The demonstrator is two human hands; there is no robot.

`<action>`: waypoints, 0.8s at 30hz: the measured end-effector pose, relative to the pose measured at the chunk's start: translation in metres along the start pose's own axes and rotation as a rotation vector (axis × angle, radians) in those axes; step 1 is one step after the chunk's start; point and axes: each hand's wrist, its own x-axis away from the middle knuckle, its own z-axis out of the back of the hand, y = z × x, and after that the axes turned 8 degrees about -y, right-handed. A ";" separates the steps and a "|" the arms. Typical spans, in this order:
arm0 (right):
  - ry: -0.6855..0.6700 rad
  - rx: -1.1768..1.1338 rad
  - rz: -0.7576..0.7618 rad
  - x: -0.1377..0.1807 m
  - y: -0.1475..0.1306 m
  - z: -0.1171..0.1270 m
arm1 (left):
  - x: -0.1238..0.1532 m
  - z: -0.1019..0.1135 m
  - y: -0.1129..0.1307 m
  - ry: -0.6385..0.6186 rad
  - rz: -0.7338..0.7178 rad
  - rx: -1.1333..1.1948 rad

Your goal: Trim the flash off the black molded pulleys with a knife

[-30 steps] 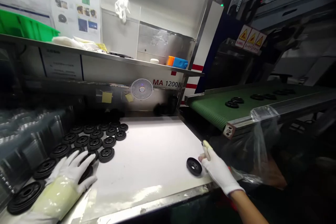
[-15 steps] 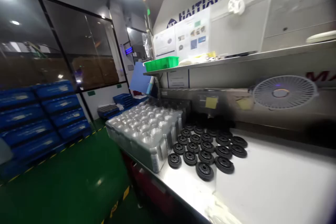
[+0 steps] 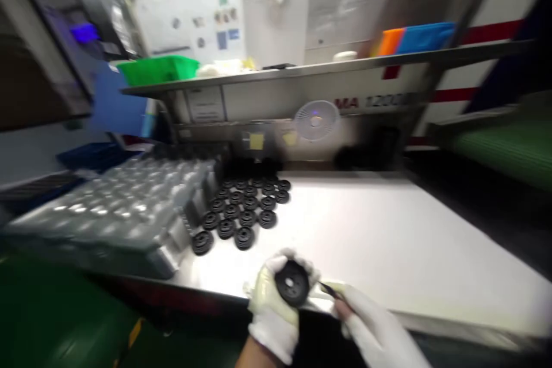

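Black ribbed disc (image 3: 298, 286) is held in the left hand (image 3: 269, 294), over the near edge of the white tabletop (image 3: 366, 224), with its hollow face and pale centre hole turned toward the camera. The gloved fingers are curled around its rim – a close hold, with the palm behind it. By the right hand (image 3: 371, 325), also gloved, a slim dark tool (image 3: 329, 288) is gripped between narrowed fingers, its tip pointed at the disc; whether the rim is touched by it cannot be told through the blur.

Beyond the hands, well apart from the held piece, more black discs (image 3: 250, 203) are laid flat in loose rows on the left part of the tabletop. Just beside them, to the left, clear moulded trays (image 3: 125, 184) are stacked. Above, a green bin (image 3: 159, 71) and an orange-and-blue object (image 3: 416, 39) are set on a long shelf (image 3: 319, 71) – a round white fan (image 3: 317, 121) is seen below it. At the far right, a green conveyor belt (image 3: 509, 138) is partly shown, badly blurred.
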 end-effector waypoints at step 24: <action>0.012 0.302 -0.003 0.012 -0.001 -0.007 | -0.002 -0.002 -0.022 -0.029 0.066 -0.115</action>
